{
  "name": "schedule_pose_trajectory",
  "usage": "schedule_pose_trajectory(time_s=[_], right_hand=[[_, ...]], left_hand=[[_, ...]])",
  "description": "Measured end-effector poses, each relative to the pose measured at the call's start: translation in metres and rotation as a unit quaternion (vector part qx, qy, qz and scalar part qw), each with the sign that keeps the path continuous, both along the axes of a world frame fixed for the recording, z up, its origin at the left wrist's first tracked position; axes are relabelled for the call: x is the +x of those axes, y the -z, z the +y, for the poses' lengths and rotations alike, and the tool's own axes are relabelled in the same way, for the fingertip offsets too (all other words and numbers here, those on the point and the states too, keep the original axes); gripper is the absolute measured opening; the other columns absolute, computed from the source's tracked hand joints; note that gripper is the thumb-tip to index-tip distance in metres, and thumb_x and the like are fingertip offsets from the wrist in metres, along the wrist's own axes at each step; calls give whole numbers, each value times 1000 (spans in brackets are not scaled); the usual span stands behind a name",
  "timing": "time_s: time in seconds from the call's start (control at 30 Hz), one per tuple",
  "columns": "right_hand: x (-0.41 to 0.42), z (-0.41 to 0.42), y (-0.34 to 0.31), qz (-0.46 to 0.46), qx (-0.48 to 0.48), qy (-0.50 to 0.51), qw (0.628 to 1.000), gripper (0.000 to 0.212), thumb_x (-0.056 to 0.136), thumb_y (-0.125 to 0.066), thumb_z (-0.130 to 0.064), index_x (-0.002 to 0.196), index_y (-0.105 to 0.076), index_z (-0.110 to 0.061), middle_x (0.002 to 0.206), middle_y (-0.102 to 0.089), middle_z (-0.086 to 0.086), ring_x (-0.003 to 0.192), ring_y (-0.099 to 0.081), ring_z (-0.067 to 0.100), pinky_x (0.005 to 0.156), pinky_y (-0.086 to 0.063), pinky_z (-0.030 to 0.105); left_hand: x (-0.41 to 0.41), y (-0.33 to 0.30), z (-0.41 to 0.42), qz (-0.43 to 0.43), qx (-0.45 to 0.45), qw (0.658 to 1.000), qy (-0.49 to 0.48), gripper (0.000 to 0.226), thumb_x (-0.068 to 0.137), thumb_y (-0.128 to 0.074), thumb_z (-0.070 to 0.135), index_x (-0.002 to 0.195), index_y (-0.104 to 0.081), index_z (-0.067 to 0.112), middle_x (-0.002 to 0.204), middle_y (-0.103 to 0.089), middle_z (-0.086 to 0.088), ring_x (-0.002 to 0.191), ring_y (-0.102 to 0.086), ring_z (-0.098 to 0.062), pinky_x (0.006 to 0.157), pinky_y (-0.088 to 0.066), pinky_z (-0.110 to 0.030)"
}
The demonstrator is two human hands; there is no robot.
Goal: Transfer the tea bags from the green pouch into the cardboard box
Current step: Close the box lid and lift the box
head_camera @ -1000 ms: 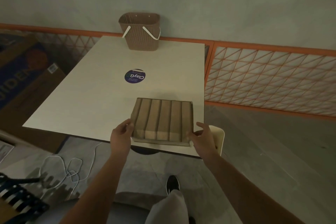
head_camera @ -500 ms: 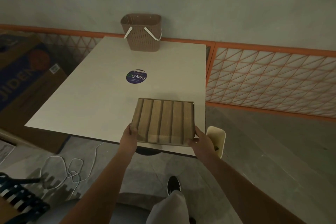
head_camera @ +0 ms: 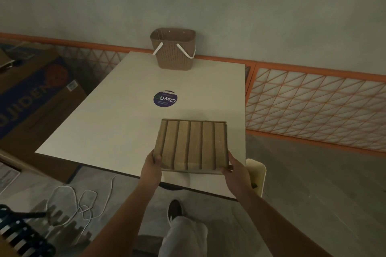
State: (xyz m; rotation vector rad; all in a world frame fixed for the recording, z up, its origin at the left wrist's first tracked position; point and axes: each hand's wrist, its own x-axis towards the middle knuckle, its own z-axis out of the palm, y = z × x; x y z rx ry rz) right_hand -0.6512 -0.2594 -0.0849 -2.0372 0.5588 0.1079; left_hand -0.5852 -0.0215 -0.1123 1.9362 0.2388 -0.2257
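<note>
A flat brown cardboard box (head_camera: 192, 146) with several lengthwise slots sits near the front right of the white table (head_camera: 117, 123), its near edge raised a little. My left hand (head_camera: 152, 166) grips its near left corner, thumb on top. My right hand (head_camera: 234, 170) grips its near right corner. The slots look empty in this dim light. No green pouch or tea bags are in view.
A brown perforated basket (head_camera: 173, 49) with white handles stands at the table's far edge against the wall. A round purple sticker (head_camera: 165, 98) lies mid-table. A cream chair back (head_camera: 256, 175) is by the front right corner. A large carton (head_camera: 31, 94) and white cables (head_camera: 81, 204) lie at left.
Both hands have closed on the box's near corners and moved it a little away from the table's front edge. The camera has tilted slightly.
</note>
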Motion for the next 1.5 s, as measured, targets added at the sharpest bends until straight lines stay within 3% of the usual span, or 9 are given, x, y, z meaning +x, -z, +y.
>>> schedule_pose_trajectory(time_s=[0.1, 0.2, 0.33, 0.53, 0.67, 0.77, 0.97, 1.2, 1.5], right_hand=[[23, 12, -11, -23, -1, -14, 1000, 57, 96, -53, -5, 147, -37, -25, 118, -59, -3, 101, -51, 8, 78, -39, 12], [57, 29, -16, -45, 1, -9, 999, 52, 97, -50, -5, 144, -41, -25, 107, -54, -10, 97, -50, 5, 64, -35, 4], [105, 56, -22, -42, -1, 7, 999, 51, 97, -49, -4, 144, -42, -23, 121, -59, -5, 104, -54, 12, 81, -39, 13], [164, 101, -21, -27, 8, 18, 999, 58, 95, -47, 2, 146, -40, -24, 119, -60, -5, 98, -54, 9, 76, -38, 11], [195, 125, -16, -12, 18, 30, 999, 57, 95, -42, 4, 145, -42, -23, 123, -60, -3, 104, -55, 12, 78, -38, 11], [216, 136, -13, -11, 23, 32, 999, 57, 94, -38, 8, 141, -46, -24, 112, -58, -8, 100, -54, 11, 67, -38, 2], [255, 148, -6, 5, 12, 38, 999, 58, 94, -42, 3, 146, -40, -22, 136, -53, 0, 125, -50, 20, 97, -38, 23], [300, 158, -7, -10, 2, -5, 1000, 58, 95, -41, 4, 147, -38, -22, 132, -52, -2, 122, -51, 21, 88, -36, 17], [365, 204, -3, -1, -2, -26, 1000, 57, 97, -39, -1, 149, -34, -24, 136, -55, 2, 120, -53, 23, 90, -41, 24]], left_hand=[[26, -13, 12, -48, -11, 999, 6, 58, 81, -37, 69, 114, -55, 25, 103, -63, 2, 91, -60, -12, 78, -47, -19], [67, -11, 31, -52, -29, 998, 5, 77, 81, -38, 70, 132, -55, 15, 121, -66, -7, 111, -63, -25, 99, -50, -40], [117, -11, 60, -42, -42, 998, 9, 78, 78, -39, 72, 130, -55, 17, 123, -66, -10, 115, -62, -29, 105, -48, -51], [178, -17, 99, -36, -23, 999, 26, 57, 86, -37, 61, 117, -59, 20, 111, -68, -8, 105, -65, -27, 94, -52, -43], [208, -22, 114, -27, -56, 998, 25, 16, 102, -43, 33, 98, -58, 28, 101, -66, -4, 91, -64, -11, 78, -49, -21], [228, -13, 129, -8, -91, 995, 32, 25, 107, -37, 1, 98, -56, 13, 101, -59, -15, 75, -65, 3, 70, -51, -11], [254, -14, 134, -23, -94, 995, 3, 29, 93, -50, 46, 99, -60, 19, 99, -66, -18, 86, -63, -19, 73, -53, -20], [290, -7, 150, -32, -24, 999, -38, 32, 110, -35, 34, 114, -61, 16, 108, -67, -13, 101, -66, -30, 88, -54, -44], [359, -9, 198, -25, -67, 995, -63, 21, 109, -39, 20, 117, -58, 19, 108, -64, -1, 101, -62, -15, 80, -49, -24]])
